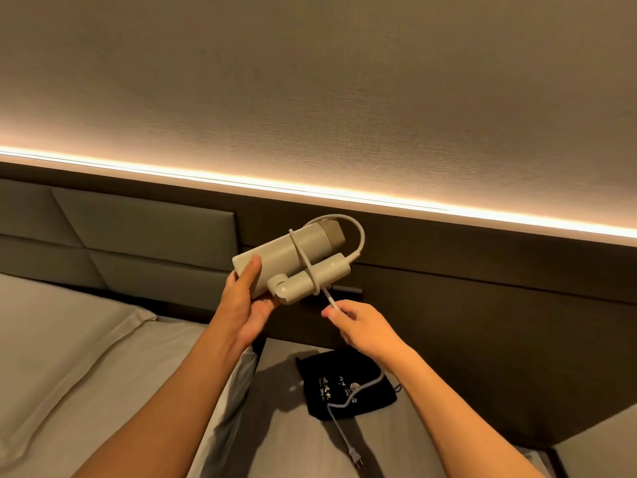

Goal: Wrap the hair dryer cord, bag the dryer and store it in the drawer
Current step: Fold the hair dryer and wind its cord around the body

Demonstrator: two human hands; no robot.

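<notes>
Head view, one frame, listed as I see it from my station.

Item: hair dryer (293, 251), pale grey, folding type, held up in the air in front of the dark wall panel (482, 305). Its barrel lies tilted, nozzle end up to the right; the handle is folded alongside and below the barrel.

Item: left hand (246, 307), clasped around the lower left end of the dryer barrel, thumb on the near face, palm and fingers underneath.

Item: cord (360, 236), same pale grey. It leaves the handle end, arcs up over the nozzle, then crosses once around barrel and folded handle together. From there it runs down to my right hand.

Item: right hand (358, 327), pinched on the cord just below the dryer, thumb and forefinger closed on it, other fingers curled.

Item: loose remainder of cord, hanging below the right wrist, trailing across the bag and ending in a two-pin plug (355, 457) lying on the worktop.

Item: black drawstring bag (320, 384), flat on the grey bedside worktop (282, 443), pale lettering on its face including the words "Hair Dryer". Well below the dryer, not touching it.

Item: bed (69, 357) with pale linen, left of the worktop; padded headboard (138, 229) behind it.

Item: lit strip (310, 191) running along the top edge of the wall panel.
</notes>
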